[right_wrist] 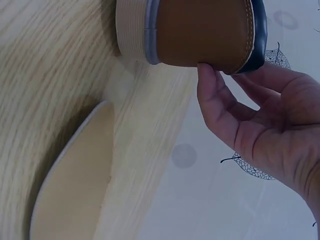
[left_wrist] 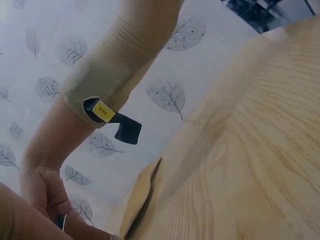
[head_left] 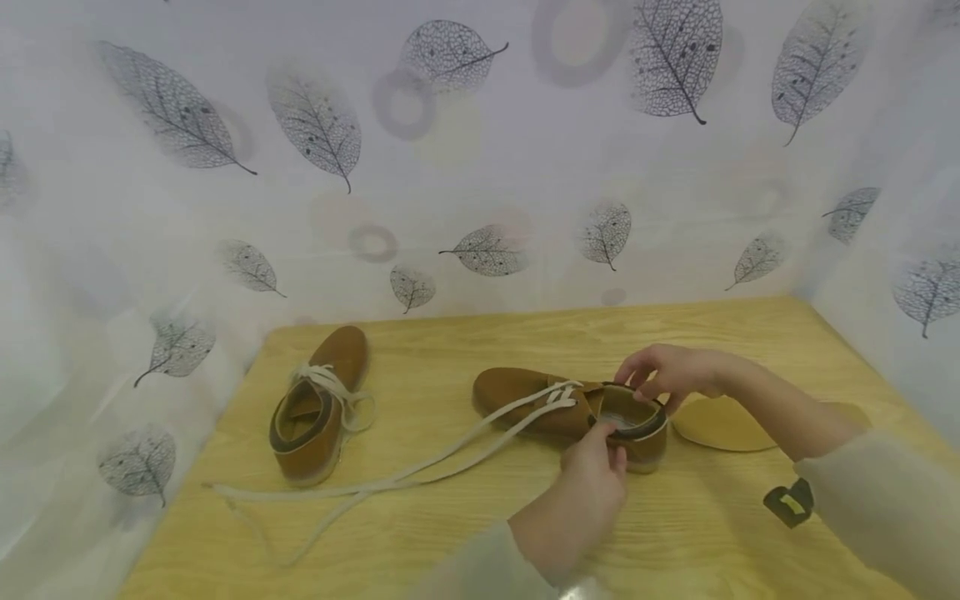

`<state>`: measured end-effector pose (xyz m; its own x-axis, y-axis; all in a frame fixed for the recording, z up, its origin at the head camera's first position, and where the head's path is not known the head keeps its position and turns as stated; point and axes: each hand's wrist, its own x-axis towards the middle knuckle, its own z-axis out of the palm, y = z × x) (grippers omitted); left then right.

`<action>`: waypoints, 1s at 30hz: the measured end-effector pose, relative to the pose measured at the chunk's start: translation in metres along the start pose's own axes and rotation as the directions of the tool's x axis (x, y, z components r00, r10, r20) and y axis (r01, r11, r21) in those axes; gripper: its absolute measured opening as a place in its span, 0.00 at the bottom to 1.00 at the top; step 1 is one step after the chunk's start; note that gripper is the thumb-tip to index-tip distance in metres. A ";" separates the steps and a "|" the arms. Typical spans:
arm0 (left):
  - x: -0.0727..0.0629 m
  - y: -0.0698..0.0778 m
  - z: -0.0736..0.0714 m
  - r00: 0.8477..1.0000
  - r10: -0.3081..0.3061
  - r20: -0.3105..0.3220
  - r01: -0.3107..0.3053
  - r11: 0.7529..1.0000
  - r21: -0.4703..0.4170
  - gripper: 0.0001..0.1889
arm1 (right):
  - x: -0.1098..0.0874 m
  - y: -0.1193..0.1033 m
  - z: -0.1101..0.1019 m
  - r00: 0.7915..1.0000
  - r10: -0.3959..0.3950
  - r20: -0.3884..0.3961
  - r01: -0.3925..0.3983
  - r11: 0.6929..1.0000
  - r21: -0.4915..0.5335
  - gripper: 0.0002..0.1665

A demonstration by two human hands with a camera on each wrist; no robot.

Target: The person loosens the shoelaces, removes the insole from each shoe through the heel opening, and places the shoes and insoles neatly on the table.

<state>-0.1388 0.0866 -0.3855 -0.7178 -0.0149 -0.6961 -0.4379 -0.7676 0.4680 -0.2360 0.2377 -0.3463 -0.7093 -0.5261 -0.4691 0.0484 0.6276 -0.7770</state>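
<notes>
A brown lace-up shoe (head_left: pixel 517 392) with a dark collar lies on its sole on the wooden table, toe to the left, its long pale laces (head_left: pixel 442 454) loose and trailing left. My left hand (head_left: pixel 592 479) grips the near side of its opening, thumb over the rim and fingers outside. At the heel end, my right hand (head_left: pixel 678 371) pinches the collar between thumb and fingers. In the right wrist view its thumb presses the brown heel (right_wrist: pixel 200 32) below the dark rim. Left wrist view: the shoe is mostly cut off at the bottom.
Another brown shoe (head_left: pixel 341 358), its laces tied, stands at the table's left. A tan insole-shaped piece (head_left: pixel 723 425) lies right of the gripped shoe, partly behind my right forearm. A black strap-like mount (head_left: pixel 789 504) hangs by my right sleeve. Leaf-patterned curtain (head_left: pixel 525 167) surrounds the table.
</notes>
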 end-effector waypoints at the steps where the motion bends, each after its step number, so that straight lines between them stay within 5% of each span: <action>1: 0.003 0.001 0.000 1.000 -0.001 0.002 0.001 1.000 0.013 0.36 | -0.001 0.001 0.000 1.000 -0.007 -0.012 0.007 1.000 -0.004 0.20; 5: 0.018 0.007 0.000 0.999 0.033 0.011 -0.034 0.994 0.100 0.38 | -0.003 0.008 0.003 0.999 -0.009 -0.053 0.010 1.000 0.011 0.25; 11: 0.038 0.019 0.000 0.990 0.116 0.085 -0.133 0.965 0.227 0.35 | -0.003 0.014 0.015 0.990 0.031 -0.137 -0.008 0.987 0.161 0.31; 19: 0.029 0.017 -0.001 0.977 0.177 0.116 -0.206 0.926 0.317 0.38 | -0.005 0.012 0.032 0.962 0.034 -0.269 0.025 0.977 0.211 0.29; 23: 0.031 0.020 0.001 0.971 0.181 0.156 -0.225 0.913 0.340 0.34 | -0.006 0.013 0.033 0.955 0.037 -0.295 0.031 0.974 0.222 0.29; 30: 0.054 0.030 0.002 0.968 0.132 0.216 -0.224 0.844 0.487 0.27 | -0.006 0.019 0.032 0.946 0.076 -0.316 0.020 0.957 0.290 0.30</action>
<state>-0.1915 0.0645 -0.4077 -0.8689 0.0225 -0.4945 -0.4730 -0.3322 0.8160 -0.2084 0.2342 -0.3715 -0.8892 -0.2689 -0.3702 0.2361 0.4234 -0.8747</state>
